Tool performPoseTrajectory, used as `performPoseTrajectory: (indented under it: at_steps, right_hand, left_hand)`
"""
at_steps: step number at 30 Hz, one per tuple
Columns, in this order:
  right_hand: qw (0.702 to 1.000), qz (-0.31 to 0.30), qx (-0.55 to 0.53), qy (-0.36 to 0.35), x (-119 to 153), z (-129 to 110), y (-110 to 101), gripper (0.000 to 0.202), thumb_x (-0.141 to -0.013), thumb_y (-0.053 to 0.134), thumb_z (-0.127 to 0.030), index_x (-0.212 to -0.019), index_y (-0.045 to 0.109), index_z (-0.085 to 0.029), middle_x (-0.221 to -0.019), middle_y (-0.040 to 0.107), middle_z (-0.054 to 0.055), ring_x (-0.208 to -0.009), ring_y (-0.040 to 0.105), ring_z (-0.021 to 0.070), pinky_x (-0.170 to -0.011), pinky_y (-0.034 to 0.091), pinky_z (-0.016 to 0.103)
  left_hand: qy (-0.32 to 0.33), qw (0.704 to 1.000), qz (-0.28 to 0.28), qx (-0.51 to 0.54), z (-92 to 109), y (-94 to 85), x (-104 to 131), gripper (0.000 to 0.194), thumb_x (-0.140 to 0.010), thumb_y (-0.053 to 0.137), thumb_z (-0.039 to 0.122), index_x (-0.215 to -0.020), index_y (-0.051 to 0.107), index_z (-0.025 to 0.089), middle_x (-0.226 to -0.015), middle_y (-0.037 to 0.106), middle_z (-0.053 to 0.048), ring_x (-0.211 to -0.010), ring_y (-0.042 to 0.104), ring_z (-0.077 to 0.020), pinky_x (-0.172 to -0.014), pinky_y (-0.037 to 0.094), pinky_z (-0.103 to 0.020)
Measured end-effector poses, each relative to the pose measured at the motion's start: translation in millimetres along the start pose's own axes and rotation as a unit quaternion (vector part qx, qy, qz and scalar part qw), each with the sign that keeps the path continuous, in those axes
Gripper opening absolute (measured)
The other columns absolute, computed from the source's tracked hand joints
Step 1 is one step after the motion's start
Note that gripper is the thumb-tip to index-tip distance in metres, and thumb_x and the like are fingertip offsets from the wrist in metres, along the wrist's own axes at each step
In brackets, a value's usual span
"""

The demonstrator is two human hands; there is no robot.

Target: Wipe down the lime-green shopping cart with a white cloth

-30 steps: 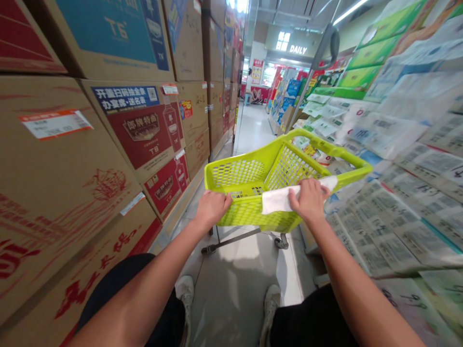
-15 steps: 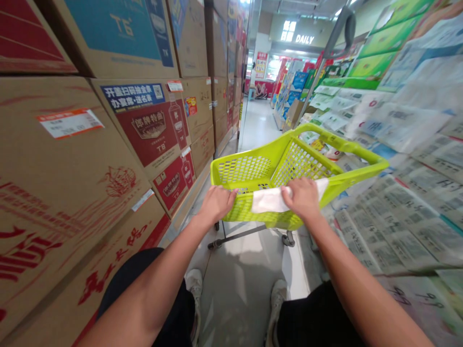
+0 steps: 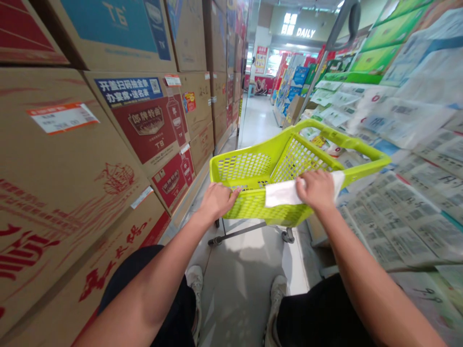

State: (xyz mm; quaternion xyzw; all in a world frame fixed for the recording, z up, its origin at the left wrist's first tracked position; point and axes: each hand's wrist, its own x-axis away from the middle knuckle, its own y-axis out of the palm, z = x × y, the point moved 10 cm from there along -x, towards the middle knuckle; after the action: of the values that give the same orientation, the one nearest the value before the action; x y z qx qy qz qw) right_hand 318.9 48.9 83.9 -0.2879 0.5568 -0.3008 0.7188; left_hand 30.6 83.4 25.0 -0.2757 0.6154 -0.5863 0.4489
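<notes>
In front of my knees stands a yellow-green plastic shopping cart (image 3: 249, 166), turned sideways, its basket walls full of holes. My left hand (image 3: 217, 198) is wrapped over the rim at the basket's near left corner. A white cloth (image 3: 284, 193) lies draped over the near rim. My right hand (image 3: 317, 189) presses it there, with the fingers curled over cloth and rim. The cart's push handle (image 3: 365, 147) sticks out to the right, beyond my right hand. Below the basket show a grey frame bar and a caster (image 3: 288, 235).
Stacked cardboard cartons (image 3: 144, 125) wall off the left side. Packs of tissue (image 3: 398, 193) are piled close on the right. A grey pole with a looped top (image 3: 343, 29) rises behind the cart. The tiled aisle floor (image 3: 258, 113) runs on beyond it.
My right hand has slid to the right along the near rim, taking the white cloth with it. My left hand stays on its corner. The cart has hardly moved.
</notes>
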Motion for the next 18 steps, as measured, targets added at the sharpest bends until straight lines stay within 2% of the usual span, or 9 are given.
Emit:
performPoseTrajectory:
  at_steps: [2,3,5,7,11,13,15,16,18]
  right_hand:
    - [0.997,0.039,0.023,0.061,0,52,-8,0.038,-0.102,0.043,-0.042,-0.092,0.071,-0.018,-0.089,0.070,0.014,-0.096,0.053,0.0315,-0.089,0.032,0.044]
    - [0.995,0.052,0.028,0.079,1,67,-10,0.039,-0.102,0.044,-0.043,-0.094,0.072,-0.018,-0.092,0.070,0.015,-0.099,0.053,0.0327,-0.092,0.032,0.045]
    - [0.995,0.051,0.026,0.081,4,66,-9,0.041,-0.101,0.045,-0.048,-0.097,0.073,-0.017,-0.098,0.070,0.015,-0.104,0.052,0.0342,-0.096,0.031,0.047]
    - [0.999,0.020,0.001,0.049,8,27,-3,0.045,-0.102,0.044,-0.054,-0.103,0.073,-0.018,-0.104,0.069,0.014,-0.106,0.051,0.0343,-0.099,0.030,0.048]
    - [0.992,-0.040,-0.099,-0.070,18,-95,3,0.057,-0.101,0.047,-0.065,-0.129,0.068,-0.019,-0.121,0.066,0.014,-0.113,0.050,0.0332,-0.107,0.029,0.049]
    - [0.986,-0.046,-0.124,-0.106,20,-127,-1,0.062,-0.101,0.047,-0.066,-0.139,0.063,-0.018,-0.127,0.065,0.015,-0.117,0.050,0.0333,-0.108,0.029,0.048]
    - [0.984,-0.058,-0.119,-0.122,18,-123,-1,0.057,-0.104,0.045,-0.061,-0.136,0.064,-0.018,-0.123,0.067,0.015,-0.115,0.052,0.0320,-0.105,0.032,0.046]
    - [0.986,-0.064,-0.103,-0.113,15,-107,0,0.052,-0.106,0.042,-0.058,-0.129,0.067,-0.019,-0.117,0.068,0.014,-0.111,0.053,0.0313,-0.102,0.033,0.045]
    - [0.995,-0.060,-0.052,-0.056,8,-55,3,0.047,-0.107,0.038,-0.052,-0.110,0.072,-0.019,-0.102,0.068,0.013,-0.102,0.053,0.0308,-0.096,0.035,0.044]
  left_hand:
    - [0.005,1.000,0.002,0.000,2,2.2,-1,0.080,-0.110,0.017,0.055,-0.087,0.084,0.016,-0.088,0.078,-0.018,-0.093,0.074,-0.0328,-0.089,0.047,-0.045]
    - [0.006,1.000,0.006,0.000,4,3.3,-2,0.079,-0.110,0.018,0.054,-0.087,0.084,0.016,-0.088,0.079,-0.019,-0.094,0.074,-0.0328,-0.089,0.047,-0.046]
    - [0.005,1.000,0.015,0.001,7,4.9,-4,0.078,-0.111,0.019,0.053,-0.088,0.083,0.016,-0.089,0.079,-0.019,-0.094,0.074,-0.0325,-0.089,0.046,-0.046]
    - [0.004,1.000,0.021,0.006,10,5.4,-6,0.078,-0.111,0.018,0.053,-0.088,0.083,0.016,-0.089,0.079,-0.018,-0.094,0.073,-0.0323,-0.089,0.045,-0.046]
    - [0.019,0.999,0.010,0.025,14,4.0,-6,0.077,-0.110,0.019,0.058,-0.090,0.081,0.016,-0.091,0.079,-0.018,-0.094,0.073,-0.0326,-0.089,0.045,-0.045]
    - [0.029,0.999,-0.002,0.034,13,3.0,-5,0.076,-0.109,0.022,0.060,-0.090,0.080,0.015,-0.093,0.078,-0.018,-0.095,0.072,-0.0320,-0.090,0.046,-0.045]
    - [0.039,0.998,-0.011,0.053,10,2.4,-2,0.073,-0.109,0.023,0.059,-0.091,0.078,0.014,-0.093,0.077,-0.017,-0.096,0.071,-0.0309,-0.095,0.047,-0.045]
    - [0.046,0.997,-0.009,0.069,8,1.5,0,0.071,-0.109,0.024,0.058,-0.092,0.077,0.015,-0.095,0.076,-0.016,-0.099,0.070,-0.0302,-0.100,0.046,-0.046]
    - [0.058,0.993,0.013,0.104,2,-1.5,6,0.063,-0.109,0.027,0.055,-0.099,0.076,0.016,-0.106,0.075,-0.014,-0.110,0.066,-0.0298,-0.117,0.037,-0.053]
